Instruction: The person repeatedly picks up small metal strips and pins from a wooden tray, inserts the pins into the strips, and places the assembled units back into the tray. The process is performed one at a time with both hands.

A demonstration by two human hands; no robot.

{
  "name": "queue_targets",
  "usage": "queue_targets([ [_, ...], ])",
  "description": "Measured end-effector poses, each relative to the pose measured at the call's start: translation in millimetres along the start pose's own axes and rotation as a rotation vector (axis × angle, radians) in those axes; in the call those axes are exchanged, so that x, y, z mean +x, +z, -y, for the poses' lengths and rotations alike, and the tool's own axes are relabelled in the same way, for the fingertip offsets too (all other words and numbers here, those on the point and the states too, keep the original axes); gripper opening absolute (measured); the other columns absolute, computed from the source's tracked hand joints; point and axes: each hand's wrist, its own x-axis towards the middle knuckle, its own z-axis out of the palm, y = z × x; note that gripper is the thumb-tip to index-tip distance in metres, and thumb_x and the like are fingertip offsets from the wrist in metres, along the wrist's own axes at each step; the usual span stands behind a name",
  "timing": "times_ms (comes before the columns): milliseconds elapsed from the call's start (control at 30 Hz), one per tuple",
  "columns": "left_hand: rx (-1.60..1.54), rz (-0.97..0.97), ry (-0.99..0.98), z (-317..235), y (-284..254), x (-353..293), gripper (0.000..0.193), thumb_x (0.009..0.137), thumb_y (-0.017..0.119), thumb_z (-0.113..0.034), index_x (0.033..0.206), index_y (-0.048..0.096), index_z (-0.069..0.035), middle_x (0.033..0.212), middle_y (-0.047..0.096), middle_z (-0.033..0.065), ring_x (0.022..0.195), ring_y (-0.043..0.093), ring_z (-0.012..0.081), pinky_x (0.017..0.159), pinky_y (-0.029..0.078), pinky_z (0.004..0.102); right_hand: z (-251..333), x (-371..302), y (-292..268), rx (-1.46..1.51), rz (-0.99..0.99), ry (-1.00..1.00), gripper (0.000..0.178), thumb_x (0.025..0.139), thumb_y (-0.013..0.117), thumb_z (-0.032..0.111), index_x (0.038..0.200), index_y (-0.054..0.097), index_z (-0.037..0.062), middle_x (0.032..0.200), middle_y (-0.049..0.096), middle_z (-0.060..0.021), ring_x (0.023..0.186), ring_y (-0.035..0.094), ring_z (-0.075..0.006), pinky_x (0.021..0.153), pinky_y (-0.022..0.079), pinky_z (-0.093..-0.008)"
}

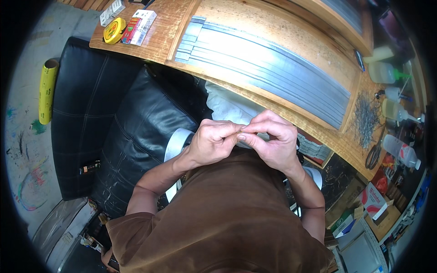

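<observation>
In front of my chest my left hand [210,142] and my right hand [274,138] meet at the fingertips. Both are closed in a pinch, thumbs against forefingers. Whatever lies between the fingertips is too small to make out. Just beyond them is a wooden bench with a framed recess, and grey metallic strips [255,63] lie side by side in it. A white cloth [227,101] hangs below the bench edge, behind my hands. Right of the strips, a loose heap of thin wire pieces [365,119] rests on the bench, with dark-handled scissors [376,152] beside it.
A yellow tape measure [114,31] and small boxes [142,27] sit at the bench's far left. Several bottles, one with a green nozzle [384,73], line the right side. Black leather seating [141,113] and a yellow roll [48,91] are at left.
</observation>
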Motion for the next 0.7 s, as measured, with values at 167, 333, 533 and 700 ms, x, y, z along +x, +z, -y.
queue_targets([
  [167,0.000,-0.001,-0.001,-2.3,-0.6,0.5,0.019,0.090,0.072,0.005,0.108,0.076,0.005,0.086,0.076,0.0202,0.075,0.077,0.0284,0.065,0.059,0.0325,-0.3,0.4,-0.3,0.006,0.002,0.002,0.014,0.079,0.088,0.001,0.091,0.080,0.0023,0.085,0.072,-0.0069,0.077,0.070,-0.0154,0.067,0.055,-0.0271],
  [333,0.003,-0.007,0.000,-3.5,-0.8,0.7,0.020,0.090,0.072,0.005,0.109,0.076,0.005,0.087,0.076,0.0200,0.075,0.077,0.0277,0.065,0.059,0.0322,-2.0,0.7,0.2,0.023,-0.003,-0.006,0.014,0.080,0.088,0.001,0.091,0.079,0.0020,0.084,0.072,-0.0072,0.077,0.070,-0.0157,0.068,0.056,-0.0271],
  [533,0.016,0.005,-0.008,-3.5,-1.8,0.2,0.019,0.090,0.074,0.004,0.108,0.076,0.006,0.088,0.077,0.0196,0.076,0.077,0.0272,0.066,0.059,0.0317,-1.7,1.4,-0.5,0.018,0.002,-0.015,0.014,0.080,0.088,0.001,0.090,0.079,0.0019,0.085,0.072,-0.0074,0.077,0.070,-0.0159,0.069,0.056,-0.0272],
  [700,0.024,-0.014,0.010,-3.2,-0.4,0.4,0.018,0.089,0.074,0.004,0.107,0.076,0.006,0.083,0.075,0.0200,0.072,0.076,0.0283,0.063,0.058,0.0326,-2.1,1.2,-0.8,0.012,0.006,-0.026,0.014,0.080,0.087,0.001,0.090,0.078,0.0015,0.085,0.071,-0.0077,0.077,0.070,-0.0160,0.069,0.056,-0.0274],
])
